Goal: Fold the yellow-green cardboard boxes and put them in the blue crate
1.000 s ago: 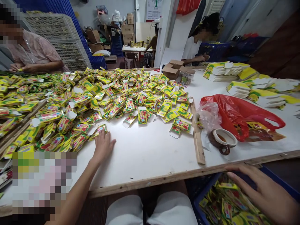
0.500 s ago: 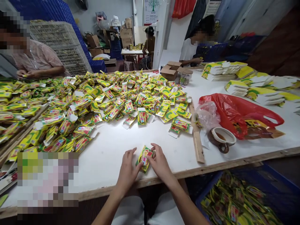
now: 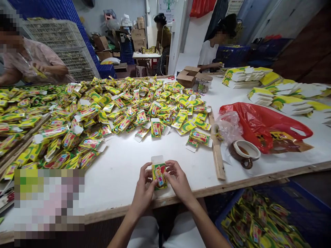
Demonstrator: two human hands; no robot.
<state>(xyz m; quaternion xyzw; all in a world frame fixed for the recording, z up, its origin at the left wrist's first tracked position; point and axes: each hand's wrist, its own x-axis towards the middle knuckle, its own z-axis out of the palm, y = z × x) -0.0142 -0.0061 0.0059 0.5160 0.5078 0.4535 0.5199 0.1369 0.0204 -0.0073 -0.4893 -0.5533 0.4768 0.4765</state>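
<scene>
A small yellow-green carton with a red print [image 3: 159, 174] stands upright above the near edge of the white table [image 3: 165, 156], its white top flap open. My left hand [image 3: 143, 188] grips its left side and my right hand [image 3: 178, 179] pinches its right side; both are closed on it. A large heap of the same small cartons [image 3: 108, 106] spreads over the table's left and middle, beyond my hands.
A wooden strip [image 3: 216, 148] lies right of the heap, beside a red plastic bag [image 3: 261, 125] and a small cup [image 3: 245, 151]. Flat box stacks [image 3: 258, 81] lie far right. A blue crate of cartons [image 3: 261, 220] sits below right. Other people work at the far left and back.
My left hand took a carton from the heap and my right hand left the blue crate; both met at the table edge. The carton now stands upright with its flap open.
</scene>
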